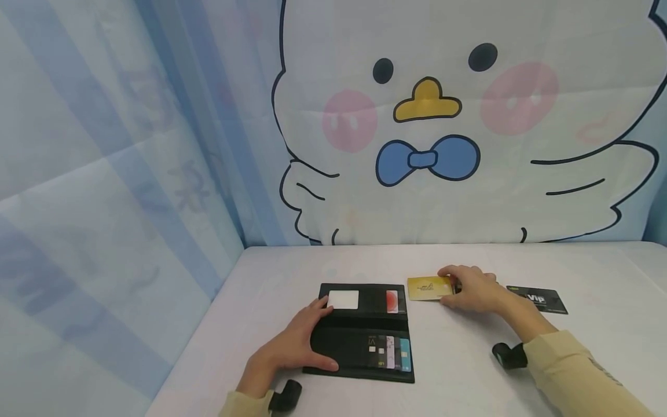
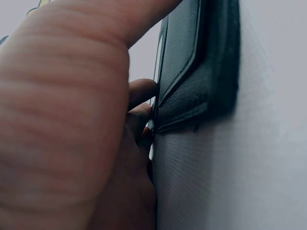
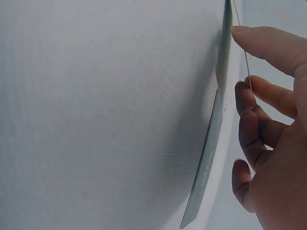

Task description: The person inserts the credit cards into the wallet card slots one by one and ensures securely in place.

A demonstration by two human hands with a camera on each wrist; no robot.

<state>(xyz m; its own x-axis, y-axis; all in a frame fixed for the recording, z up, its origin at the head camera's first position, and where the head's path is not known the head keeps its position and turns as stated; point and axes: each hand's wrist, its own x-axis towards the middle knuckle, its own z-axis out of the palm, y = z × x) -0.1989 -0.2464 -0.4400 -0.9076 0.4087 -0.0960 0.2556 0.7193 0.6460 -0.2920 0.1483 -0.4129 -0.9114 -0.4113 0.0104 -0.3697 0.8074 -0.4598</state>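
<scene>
A black card wallet (image 1: 359, 324) lies spread flat on the table, with several cards (image 1: 391, 351) in its lower slots. My left hand (image 1: 294, 341) rests on its left side, thumb across the lower panel and fingertips beside a white card (image 1: 343, 299). In the left wrist view the wallet's stitched edge (image 2: 184, 81) shows past the hand. Right of the wallet, my right hand (image 1: 476, 289) pinches a gold card (image 1: 428, 288) by its edges. Seen edge-on in the right wrist view, that card stands off the table between thumb and fingertips.
A black VIP card (image 1: 544, 300) lies on the white table (image 1: 458, 370), just right of the right hand. Behind the table hangs a curtain (image 1: 427, 208) with a cartoon bird. Another patterned curtain (image 1: 104, 202) runs along the left side.
</scene>
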